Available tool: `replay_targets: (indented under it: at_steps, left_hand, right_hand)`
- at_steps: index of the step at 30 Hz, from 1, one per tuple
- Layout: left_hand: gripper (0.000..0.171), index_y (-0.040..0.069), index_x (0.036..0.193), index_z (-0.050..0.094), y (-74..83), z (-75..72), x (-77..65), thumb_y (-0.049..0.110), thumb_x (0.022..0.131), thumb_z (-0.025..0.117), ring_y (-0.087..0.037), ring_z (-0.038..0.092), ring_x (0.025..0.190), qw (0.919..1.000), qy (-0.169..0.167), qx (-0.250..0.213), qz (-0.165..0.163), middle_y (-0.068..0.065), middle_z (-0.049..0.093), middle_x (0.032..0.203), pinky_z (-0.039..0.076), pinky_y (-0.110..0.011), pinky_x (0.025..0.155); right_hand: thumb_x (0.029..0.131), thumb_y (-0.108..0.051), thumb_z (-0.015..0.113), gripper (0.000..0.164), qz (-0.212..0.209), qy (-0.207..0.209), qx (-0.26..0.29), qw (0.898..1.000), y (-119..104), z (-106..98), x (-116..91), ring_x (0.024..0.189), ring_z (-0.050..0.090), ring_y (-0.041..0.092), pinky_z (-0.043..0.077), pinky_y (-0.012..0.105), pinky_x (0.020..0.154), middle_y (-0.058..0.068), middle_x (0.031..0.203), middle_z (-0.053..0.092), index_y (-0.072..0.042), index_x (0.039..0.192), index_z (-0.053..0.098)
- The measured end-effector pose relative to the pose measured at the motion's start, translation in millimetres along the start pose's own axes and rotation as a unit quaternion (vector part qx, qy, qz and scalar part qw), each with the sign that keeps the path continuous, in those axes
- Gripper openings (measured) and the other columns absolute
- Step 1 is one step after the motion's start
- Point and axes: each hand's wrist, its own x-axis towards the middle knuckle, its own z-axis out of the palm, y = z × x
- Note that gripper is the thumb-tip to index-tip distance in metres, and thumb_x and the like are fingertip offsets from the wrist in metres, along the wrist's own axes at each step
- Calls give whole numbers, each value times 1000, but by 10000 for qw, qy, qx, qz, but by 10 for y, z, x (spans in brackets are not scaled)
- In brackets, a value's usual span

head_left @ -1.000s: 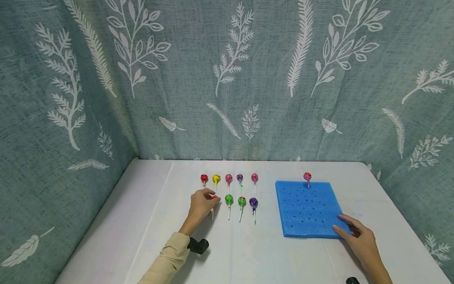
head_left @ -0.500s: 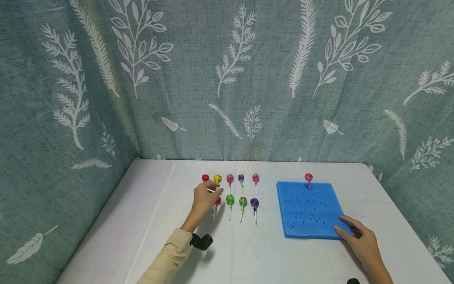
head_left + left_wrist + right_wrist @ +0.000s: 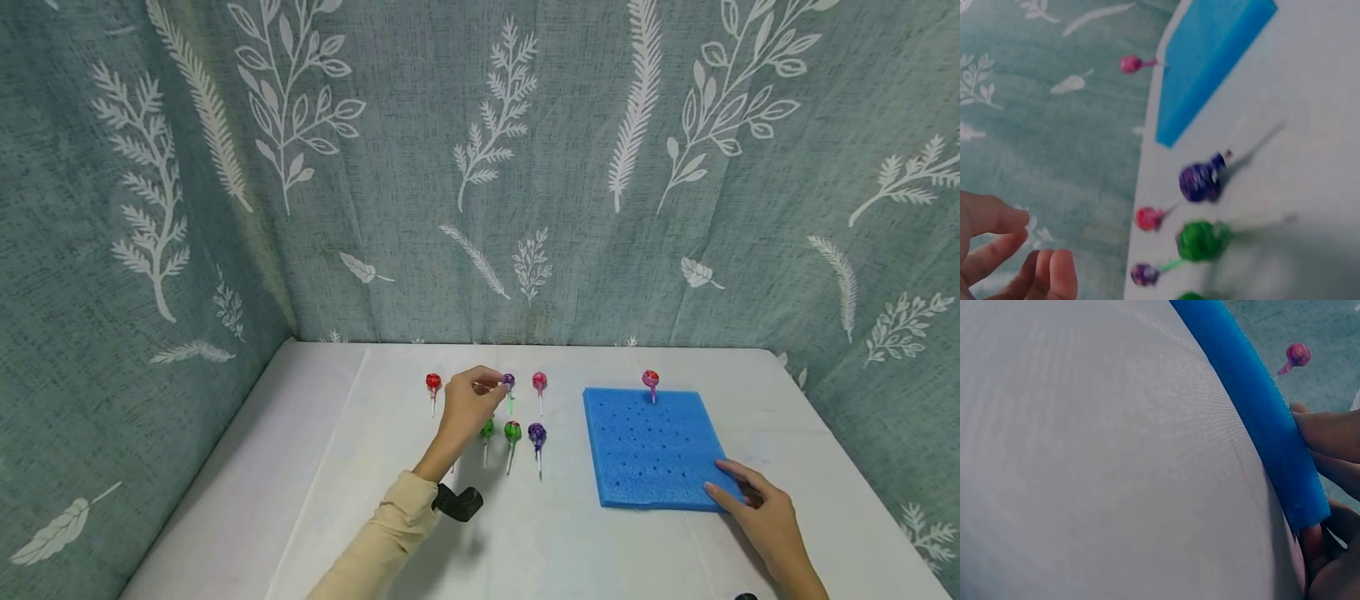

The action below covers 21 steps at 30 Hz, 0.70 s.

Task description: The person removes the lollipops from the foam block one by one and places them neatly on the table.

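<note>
My left hand (image 3: 467,410) hovers over two rows of wrapped lollipops, thumb and fingertips bent toward each other with nothing seen between them in the left wrist view. Around it lie a red lollipop (image 3: 433,382), a purple one with a green stick (image 3: 511,403), a pink lollipop (image 3: 539,380), two green ones and a dark purple lollipop (image 3: 1200,182). The hand covers several others. At the right, my right hand (image 3: 767,512) holds the near right corner of a blue foam board (image 3: 651,450) between thumb and fingers. One pink lollipop (image 3: 650,379) stands upright at the board's far edge.
The foam board has rows of small holes. Everything lies on a white-covered table (image 3: 555,542). A green leaf-patterned cloth (image 3: 420,167) hangs behind and along the sides. A black wrist device (image 3: 458,502) sits below my left hand.
My left hand has moved right and away from the lower red lollipop, which stayed on the table, to over the middle of the upper row. The right hand has kept its place at the board.
</note>
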Motion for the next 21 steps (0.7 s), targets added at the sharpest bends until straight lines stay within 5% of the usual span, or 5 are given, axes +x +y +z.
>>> replay_targets:
  at_steps: [3,13,21]
  left_hand:
    - [8,7,93,71,66,79,19,10,86,68,-16,59,67,9997,-94,-243,26,-6,66,87,52,-28,50]
    - [13,2,98,69,215,334,73,8,88,65,-20,63,71,9954,-445,-835,126,-6,65,90,55,-31,57]
    - [12,9,99,70,301,545,107,12,88,67,-17,63,76,9930,-525,-1059,-38,-5,65,94,55,-26,61]
  right_hand:
    - [84,-40,71,61,-61,76,-36,9999,2,2,-1,120,46,42,33,5,70,26,134,48,-2,128,57]
    - [83,-39,72,59,-152,168,-62,9997,20,13,-5,117,48,41,33,4,68,26,131,50,-2,126,58]
    - [83,-40,71,60,-59,171,-79,9998,12,13,-3,118,48,40,34,6,69,25,132,50,-2,127,58]
